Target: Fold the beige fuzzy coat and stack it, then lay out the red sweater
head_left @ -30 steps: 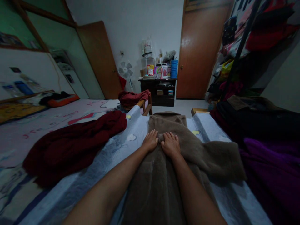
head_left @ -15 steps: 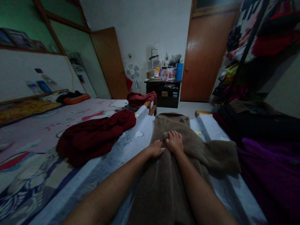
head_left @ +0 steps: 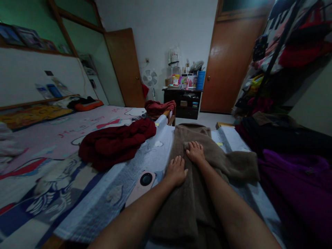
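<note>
A brown, fleecy long-sleeved garment [head_left: 178,218] lies lengthwise in front of me, one sleeve [head_left: 241,166] stretched out to the right. My left hand [head_left: 176,171] rests flat on its left part, fingers apart and pointing away from me. Higher up, my right hand [head_left: 195,152] lies palm down near the garment's middle, its fingers slightly spread. The garment's lower end is partly hidden by my forearms. Beside my left forearm, a pink phone [head_left: 138,188] with a round dark camera ring lies on the light blue patterned cloth [head_left: 103,200].
A dark red garment [head_left: 116,145] lies bunched on the left, by the pink patterned bedding [head_left: 64,124]. On the right are a purple garment [head_left: 293,183] and dark clothes [head_left: 285,135]. A wooden chair or bed end [head_left: 171,117] and a black cabinet [head_left: 178,112] stand ahead.
My left hand has come slightly nearer and lies flatter, fingers more spread. The right hand stays on the garment. The view has shifted, and the phone now shows beside my left forearm.
</note>
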Demonstrator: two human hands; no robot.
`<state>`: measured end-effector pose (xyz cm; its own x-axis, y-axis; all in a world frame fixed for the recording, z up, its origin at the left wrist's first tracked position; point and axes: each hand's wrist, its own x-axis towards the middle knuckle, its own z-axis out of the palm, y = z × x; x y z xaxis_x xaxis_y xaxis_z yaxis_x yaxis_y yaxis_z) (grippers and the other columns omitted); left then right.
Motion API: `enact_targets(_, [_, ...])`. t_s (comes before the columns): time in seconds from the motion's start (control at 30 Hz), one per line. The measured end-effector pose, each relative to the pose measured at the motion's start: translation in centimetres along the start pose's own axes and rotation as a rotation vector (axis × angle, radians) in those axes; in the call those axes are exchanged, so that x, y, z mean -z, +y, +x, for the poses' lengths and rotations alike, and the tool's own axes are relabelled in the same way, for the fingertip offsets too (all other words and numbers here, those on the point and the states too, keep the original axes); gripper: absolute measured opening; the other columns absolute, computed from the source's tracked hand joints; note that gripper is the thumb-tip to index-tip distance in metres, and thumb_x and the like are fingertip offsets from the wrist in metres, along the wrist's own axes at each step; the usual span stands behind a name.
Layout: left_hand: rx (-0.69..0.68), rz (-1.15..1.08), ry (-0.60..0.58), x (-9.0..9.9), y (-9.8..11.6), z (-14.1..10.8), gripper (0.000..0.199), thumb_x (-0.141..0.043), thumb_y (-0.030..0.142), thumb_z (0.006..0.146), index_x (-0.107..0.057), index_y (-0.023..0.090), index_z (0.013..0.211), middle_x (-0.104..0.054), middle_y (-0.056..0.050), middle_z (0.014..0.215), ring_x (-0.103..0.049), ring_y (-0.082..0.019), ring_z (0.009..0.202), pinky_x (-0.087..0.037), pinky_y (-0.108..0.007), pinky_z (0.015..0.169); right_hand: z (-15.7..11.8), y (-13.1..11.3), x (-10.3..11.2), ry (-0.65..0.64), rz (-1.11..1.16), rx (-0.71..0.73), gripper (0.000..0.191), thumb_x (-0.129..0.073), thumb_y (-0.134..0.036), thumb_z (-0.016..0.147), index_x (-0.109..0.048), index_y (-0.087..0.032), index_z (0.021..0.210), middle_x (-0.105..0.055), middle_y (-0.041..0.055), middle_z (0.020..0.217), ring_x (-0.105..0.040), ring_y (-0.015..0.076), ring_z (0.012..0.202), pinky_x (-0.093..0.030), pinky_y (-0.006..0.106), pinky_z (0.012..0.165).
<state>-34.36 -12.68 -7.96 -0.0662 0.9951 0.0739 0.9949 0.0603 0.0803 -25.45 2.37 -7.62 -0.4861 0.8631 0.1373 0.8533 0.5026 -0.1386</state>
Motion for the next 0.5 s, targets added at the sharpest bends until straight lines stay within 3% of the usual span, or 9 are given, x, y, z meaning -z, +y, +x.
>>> enact_targets(0.27, [-0.005, -0.002, 0.073, -0.3, -0.2, -0.3, 0.059, -0.037, 0.041, 0.094, -0.04, 0.009, 0.144, -0.037, -0.015, 0.153, -0.031, -0.028, 0.142, -0.025, -0.045, 0.116, -3.3, 0.1, -0.1, -0.066, -0.015, 0.043, 0.072, -0.034, -0.054, 0.093, -0.02, -0.018, 0.154, -0.013, 0.008, 0.162, -0.007, 0.0285, 0.148, -0.007, 0.048, 0.116])
enact_targets(0.5, [0.0, -0.015, 0.083, -0.2, -0.1, -0.3, 0.056, -0.04, 0.034, 0.092, -0.042, 0.01, 0.142, -0.038, -0.016, 0.152, -0.031, -0.027, 0.142, -0.025, -0.044, 0.115, -6.6, 0.1, 0.4, -0.096, -0.017, 0.069, 0.071, -0.031, -0.058, 0.094, -0.022, -0.021, 0.154, -0.009, 0.0097, 0.162, -0.004, 0.0284, 0.148, -0.007, 0.048, 0.117])
